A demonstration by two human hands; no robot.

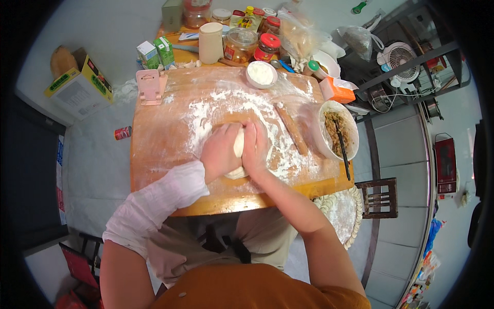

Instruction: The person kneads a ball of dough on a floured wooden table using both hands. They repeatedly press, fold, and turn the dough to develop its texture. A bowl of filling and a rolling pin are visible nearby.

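A pale lump of dough (239, 145) lies on the floured wooden board (166, 135), partly hidden under both hands. My left hand (222, 148) covers its left side, and a white sleeve cover reaches up that forearm. Against the dough's right side presses my right hand (254, 146), its fingertips close to those of the left. White flour (247, 102) is spread around the dough. To the right, a wooden rolling pin (291, 129) lies at a slant. Beyond it stands a white bowl (319, 133) of minced filling (335, 129), with black chopsticks (342, 148) resting in it.
At the board's far edge sits a small bowl of flour (261, 74). A pink phone stand (150, 88) is at the far left. Jars (240, 44), cartons (164, 52) and bags crowd behind. Below the right corner, a round tray (341, 216) holds dumplings around its rim, near a wooden chair (380, 197).
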